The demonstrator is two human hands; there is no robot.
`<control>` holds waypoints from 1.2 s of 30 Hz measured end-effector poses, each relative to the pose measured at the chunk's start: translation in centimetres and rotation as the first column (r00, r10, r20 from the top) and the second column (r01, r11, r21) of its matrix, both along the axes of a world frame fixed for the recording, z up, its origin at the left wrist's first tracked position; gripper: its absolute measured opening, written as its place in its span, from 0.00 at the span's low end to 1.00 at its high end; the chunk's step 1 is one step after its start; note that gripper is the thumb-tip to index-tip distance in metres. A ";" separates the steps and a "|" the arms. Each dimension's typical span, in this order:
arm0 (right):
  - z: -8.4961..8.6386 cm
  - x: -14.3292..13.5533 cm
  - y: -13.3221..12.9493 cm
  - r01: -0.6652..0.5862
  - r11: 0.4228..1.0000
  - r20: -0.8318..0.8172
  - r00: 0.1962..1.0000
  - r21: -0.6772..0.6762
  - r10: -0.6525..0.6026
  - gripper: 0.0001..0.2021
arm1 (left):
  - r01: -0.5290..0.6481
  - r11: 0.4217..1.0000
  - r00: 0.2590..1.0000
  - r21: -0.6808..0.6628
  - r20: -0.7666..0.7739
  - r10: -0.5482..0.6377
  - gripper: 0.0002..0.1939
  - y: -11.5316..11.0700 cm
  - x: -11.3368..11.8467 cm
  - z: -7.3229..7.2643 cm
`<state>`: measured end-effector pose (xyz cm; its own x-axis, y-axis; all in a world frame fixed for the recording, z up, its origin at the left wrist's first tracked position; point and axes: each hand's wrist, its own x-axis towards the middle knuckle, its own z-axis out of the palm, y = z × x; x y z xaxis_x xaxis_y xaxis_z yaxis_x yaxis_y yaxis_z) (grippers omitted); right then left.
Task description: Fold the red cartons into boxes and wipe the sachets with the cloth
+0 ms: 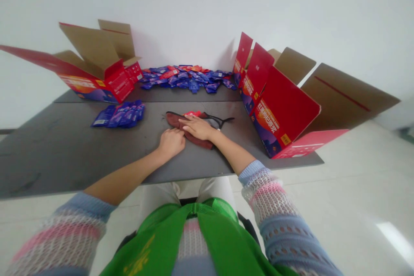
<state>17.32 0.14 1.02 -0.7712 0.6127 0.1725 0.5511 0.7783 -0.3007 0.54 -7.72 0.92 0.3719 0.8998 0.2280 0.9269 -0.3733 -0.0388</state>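
A reddish-brown cloth item [202, 142] with dark edging and black cords [223, 120] lies flat near the middle of the grey table; its exact kind is not clear. My left hand [172, 142] is closed at its near left edge, with the fingertips tucked down onto the cloth. My right hand [198, 127] rests on top of it, fingers stretched out and flat, covering much of its middle. Just beyond my right fingers a small red piece [192, 113] shows, partly hidden.
A stack of purple-blue packets [121, 115] lies to the left. Along the wall spreads a heap of blue and red packets [190, 78]. An open red carton [113, 82] stands at back left; several more [268, 112] line the table's right side, flaps sticking out.
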 end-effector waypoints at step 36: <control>0.3 1.6 1.2 0.266 0.959 0.040 0.962 0.102 -0.271 0.26 | 0.059 0.998 0.998 0.021 -0.011 -0.059 0.21 0.9 -0.6 0.0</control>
<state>18.92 1.30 1.30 -0.5902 0.7812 0.2031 0.7567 0.6231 -0.1977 -0.02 -6.81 0.88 0.4271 0.8711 0.2426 0.9026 -0.4266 -0.0573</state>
